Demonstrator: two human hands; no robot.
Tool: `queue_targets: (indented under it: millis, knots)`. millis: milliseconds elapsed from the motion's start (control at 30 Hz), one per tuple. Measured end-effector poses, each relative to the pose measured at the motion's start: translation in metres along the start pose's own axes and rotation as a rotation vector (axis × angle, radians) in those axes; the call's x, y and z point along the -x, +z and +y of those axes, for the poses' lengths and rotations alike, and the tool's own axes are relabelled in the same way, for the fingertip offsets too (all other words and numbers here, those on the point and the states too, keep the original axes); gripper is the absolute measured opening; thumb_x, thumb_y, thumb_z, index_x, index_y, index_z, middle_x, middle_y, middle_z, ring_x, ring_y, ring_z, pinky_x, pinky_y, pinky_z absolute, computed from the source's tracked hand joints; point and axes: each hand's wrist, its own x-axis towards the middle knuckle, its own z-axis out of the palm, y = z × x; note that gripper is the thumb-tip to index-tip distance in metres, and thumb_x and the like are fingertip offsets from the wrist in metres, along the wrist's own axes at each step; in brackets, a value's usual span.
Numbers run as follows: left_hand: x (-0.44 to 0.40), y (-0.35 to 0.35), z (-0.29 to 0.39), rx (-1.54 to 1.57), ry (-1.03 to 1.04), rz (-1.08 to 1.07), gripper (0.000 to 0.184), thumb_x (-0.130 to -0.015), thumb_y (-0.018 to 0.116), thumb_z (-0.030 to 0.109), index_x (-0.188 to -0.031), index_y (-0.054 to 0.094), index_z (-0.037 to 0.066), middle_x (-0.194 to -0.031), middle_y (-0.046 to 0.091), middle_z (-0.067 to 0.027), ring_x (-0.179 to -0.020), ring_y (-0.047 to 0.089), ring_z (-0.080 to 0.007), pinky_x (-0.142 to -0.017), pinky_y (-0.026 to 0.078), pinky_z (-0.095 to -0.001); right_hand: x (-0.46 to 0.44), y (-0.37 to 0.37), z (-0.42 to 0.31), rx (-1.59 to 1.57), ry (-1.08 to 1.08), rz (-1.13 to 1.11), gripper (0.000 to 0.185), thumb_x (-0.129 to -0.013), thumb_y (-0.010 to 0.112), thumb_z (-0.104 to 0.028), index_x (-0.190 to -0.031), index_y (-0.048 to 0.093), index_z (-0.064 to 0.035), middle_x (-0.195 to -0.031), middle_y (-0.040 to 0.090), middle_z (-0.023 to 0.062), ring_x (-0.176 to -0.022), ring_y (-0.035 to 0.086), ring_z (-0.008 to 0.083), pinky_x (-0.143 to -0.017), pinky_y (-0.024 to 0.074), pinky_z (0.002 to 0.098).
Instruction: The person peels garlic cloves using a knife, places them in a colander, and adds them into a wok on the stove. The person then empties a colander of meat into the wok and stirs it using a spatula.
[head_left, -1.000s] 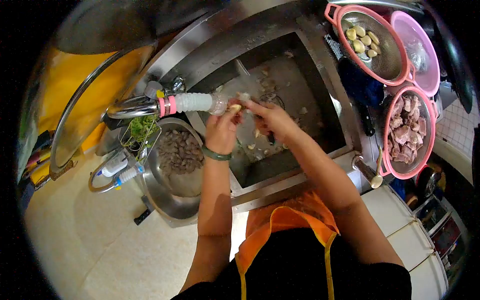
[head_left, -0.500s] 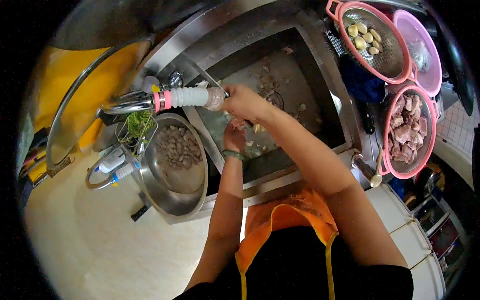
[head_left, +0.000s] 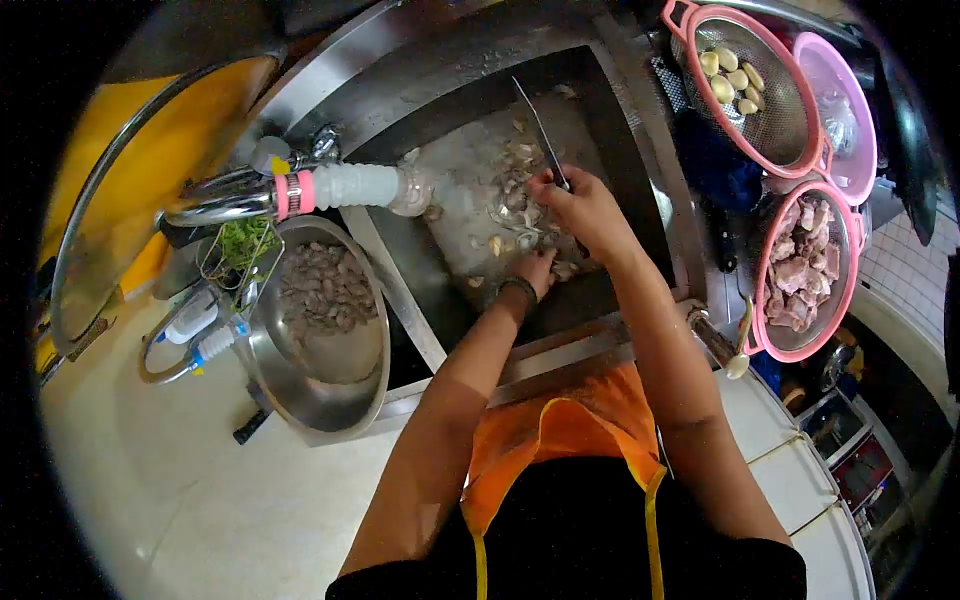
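A metal sink (head_left: 455, 150) fills the centre of the frame, with a tap (head_left: 350, 187) entering from the left and pointing toward it. The right hand (head_left: 585, 212), right of centre, is closed around the handle of a knife (head_left: 545, 138); the blade is clear of the sink floor in view and points to the upper left. The left hand (head_left: 535, 270), just below centre, reaches low into the sink with fingers bent, near scattered pale scraps (head_left: 525, 155); whether it grips anything cannot be told. The scraps lie mainly around the drain, at the centre of the frame. At the upper right, a pink strainer (head_left: 788, 130) contains pale cloves (head_left: 722, 90). Below it, a second strainer (head_left: 796, 355) contains cut meat (head_left: 800, 275). At the left, a metal bowl (head_left: 300, 380) contains grey pieces (head_left: 328, 290); green herbs (head_left: 245, 242) are beside it
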Motion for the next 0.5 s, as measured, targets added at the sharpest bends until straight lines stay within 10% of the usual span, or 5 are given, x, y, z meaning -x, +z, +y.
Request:
queue_targets:
  millis: [67,233,500]
  knots:
    - [-0.014,0.006,0.003,0.241,-0.153,-0.185,0.037,-0.081,0.057,0.024,-0.116,0.052,0.011,-0.124,0.047,-0.0193,-0.102,0.055,-0.0352,-0.086,0.045,-0.0455,0.005,-0.007,0.005,-0.019,0.011,-0.002,0.021,-0.081,0.062,-0.023,-0.091,0.059,-0.0047,-0.064,0.047,-0.0051,-0.052,0.038,0.0033,-0.046,0.0276,0.0205]
    - [-0.035,0.029,-0.004,-0.378,0.083,-0.196,0.043,-0.088,0.043,0.02,-0.127,0.038,0.004,-0.119,0.05,-0.0209,-0.101,0.056,-0.0343,-0.08,0.048,-0.0435,0.01,-0.02,0.007,-0.043,0.04,0.037,0.021,-0.081,0.062,-0.022,-0.093,0.059,-0.0055,-0.065,0.047,-0.0051,-0.052,0.038,0.0033,-0.046,0.0271,0.0201]
    - [-0.005,-0.106,-0.017,-0.075,-0.376,-0.016,0.034,-0.081,0.059,0.018,-0.111,0.049,0.008,-0.117,0.049,-0.0178,-0.1,0.056,-0.0354,-0.08,0.048,-0.0461,0.015,-0.037,0.004,-0.216,0.073,0.081,0.019,-0.082,0.064,-0.023,-0.091,0.058,-0.0076,-0.061,0.039,-0.0073,-0.049,0.033,0.0036,-0.045,0.0245,0.0202]
